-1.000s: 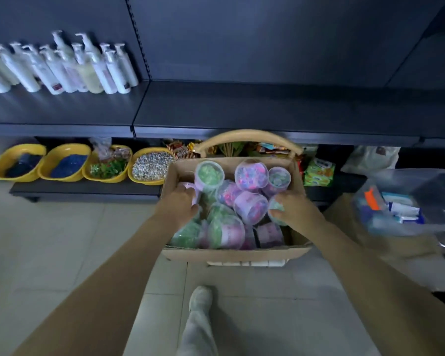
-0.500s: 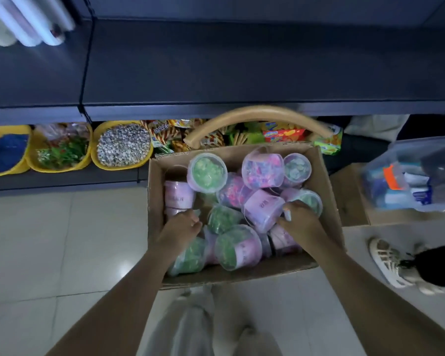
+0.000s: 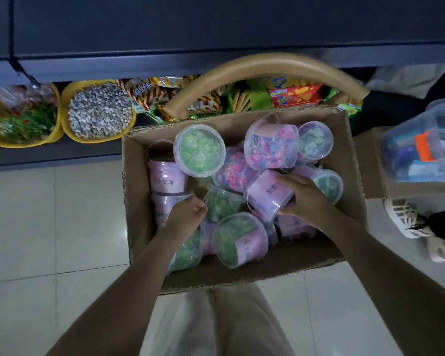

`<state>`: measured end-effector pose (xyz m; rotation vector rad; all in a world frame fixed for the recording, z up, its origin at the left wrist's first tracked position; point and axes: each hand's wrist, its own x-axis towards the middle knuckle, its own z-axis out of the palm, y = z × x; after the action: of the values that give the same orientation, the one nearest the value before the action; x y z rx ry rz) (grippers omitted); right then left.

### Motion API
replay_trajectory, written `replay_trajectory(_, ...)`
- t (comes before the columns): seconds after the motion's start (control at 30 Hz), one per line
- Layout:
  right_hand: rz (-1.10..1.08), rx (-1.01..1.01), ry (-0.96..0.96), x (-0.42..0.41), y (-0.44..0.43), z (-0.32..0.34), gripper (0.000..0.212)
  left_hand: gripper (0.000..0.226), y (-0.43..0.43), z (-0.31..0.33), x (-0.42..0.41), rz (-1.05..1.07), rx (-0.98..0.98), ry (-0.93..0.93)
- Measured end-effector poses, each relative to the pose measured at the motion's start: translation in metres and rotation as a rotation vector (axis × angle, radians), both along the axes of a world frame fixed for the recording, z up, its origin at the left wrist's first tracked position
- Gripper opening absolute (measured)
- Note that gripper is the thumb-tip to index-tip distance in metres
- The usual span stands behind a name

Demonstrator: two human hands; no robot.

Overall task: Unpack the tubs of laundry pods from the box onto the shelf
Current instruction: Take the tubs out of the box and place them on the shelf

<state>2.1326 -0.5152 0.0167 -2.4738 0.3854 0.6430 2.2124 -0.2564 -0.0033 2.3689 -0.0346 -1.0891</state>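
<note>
Corrugated cardboard box (image 3: 242, 274) in front of dark flat shelf (image 3: 216, 29), piled with round clear-plastic tubs (image 3: 199, 150). Right hand (image 3: 305, 200) wraps pink-labelled tub (image 3: 266, 195), tilted on the pile. Left hand (image 3: 184, 218) curled low among tubs; can't tell its grip.

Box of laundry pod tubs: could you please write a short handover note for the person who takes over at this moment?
Right grip holds a pink-labelled tub lying on its side in the box.
Left grip is curled among the tubs; whether it holds one, I cannot tell.
The other tubs lie piled in the box.
Done: no tub shows on the shelf.
Left: lift every tub onto the shelf.
</note>
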Motion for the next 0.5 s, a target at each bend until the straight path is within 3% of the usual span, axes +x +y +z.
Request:
replay_trajectory(0.33, 0.101, -0.032, -0.091, 0.004, -0.001, 0.005, 0.052, 0.019, -0.009, 0.021, 0.005, 0.091, -0.046, -0.041)
replay_trajectory(0.5, -0.013, 0.02, -0.113, -0.002, -0.001, 0.014, 0.042, 0.022, -0.015, 0.04, 0.014, 0.086, -0.048, -0.087)
